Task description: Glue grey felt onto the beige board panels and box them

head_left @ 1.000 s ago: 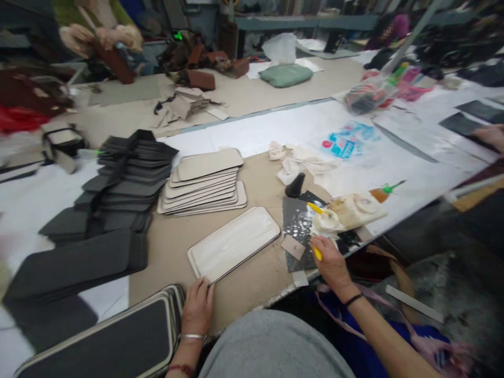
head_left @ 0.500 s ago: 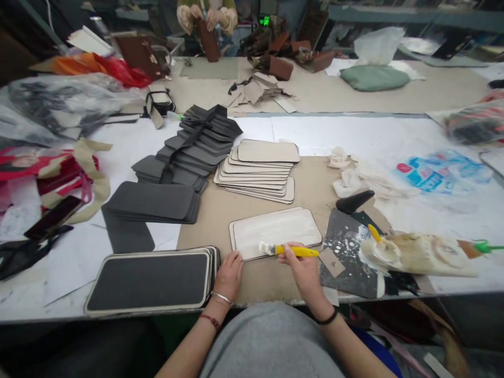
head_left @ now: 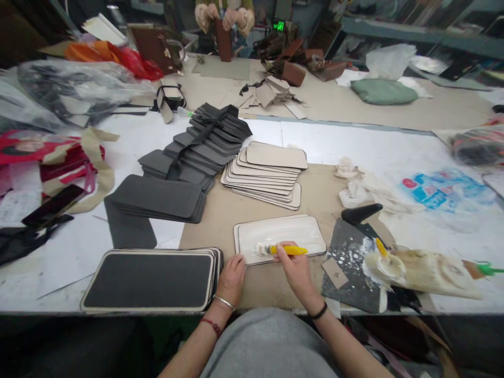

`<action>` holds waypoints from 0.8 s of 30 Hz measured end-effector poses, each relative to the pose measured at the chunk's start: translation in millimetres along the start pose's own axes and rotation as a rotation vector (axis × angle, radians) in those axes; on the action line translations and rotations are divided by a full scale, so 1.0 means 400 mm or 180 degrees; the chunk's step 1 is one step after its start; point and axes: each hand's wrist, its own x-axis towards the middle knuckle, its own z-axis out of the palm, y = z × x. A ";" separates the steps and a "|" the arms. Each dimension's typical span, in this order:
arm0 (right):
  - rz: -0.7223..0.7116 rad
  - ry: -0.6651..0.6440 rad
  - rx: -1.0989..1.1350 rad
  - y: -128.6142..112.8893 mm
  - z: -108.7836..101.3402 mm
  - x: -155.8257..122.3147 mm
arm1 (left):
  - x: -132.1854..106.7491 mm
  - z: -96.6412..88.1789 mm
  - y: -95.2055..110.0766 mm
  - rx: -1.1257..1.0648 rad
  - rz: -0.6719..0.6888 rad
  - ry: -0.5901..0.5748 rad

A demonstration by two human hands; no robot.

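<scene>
In my right hand [head_left: 296, 274] is a yellow-handled brush [head_left: 289, 250], my fingers closed round the handle. Its bristles, loaded with white paste, touch the lower left part of a pale rounded panel [head_left: 291, 231] with a wet streaked coating. Another panel shows beneath it along the left and top edges. My left hand [head_left: 232, 278] lies with its fingers stretched out at the panel's lower left corner, holding nothing. Just left of it sits a pile of dark panels with pale borders [head_left: 149, 278]. Beyond the coated panel are stacked beige panels [head_left: 262, 176].
Dark grey pieces [head_left: 161, 197] are piled at the left, near a strapped fanned bundle [head_left: 197, 142]. On the right, a paste-spattered dark board [head_left: 350, 262] carries a paste-covered container [head_left: 389, 269]. Across the table, a co-worker's hands [head_left: 228, 20] hold a brown piece [head_left: 223, 42].
The brush and my right hand have shifted slightly left over the coated panel. My left hand stays at its corner. The whole view has shifted a little.
</scene>
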 end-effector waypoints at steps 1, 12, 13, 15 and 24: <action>0.0035 -0.0058 0.0103 -0.001 0.031 0.006 | 0.001 0.000 -0.001 0.0006 0.0036 0.0018; -0.0053 0.1045 -0.0688 0.017 -0.182 0.132 | -0.010 0.014 -0.010 0.0029 0.0098 0.0145; -0.0075 0.1139 -0.0717 0.010 -0.205 0.134 | -0.010 0.014 -0.010 0.0022 0.0100 0.0139; -0.0129 0.1166 -0.0606 -0.001 -0.211 0.135 | -0.011 0.015 -0.009 0.0033 0.0083 0.0141; -0.0083 0.1226 -0.1166 0.018 -0.281 0.218 | -0.016 0.021 -0.021 0.0096 0.0223 0.0145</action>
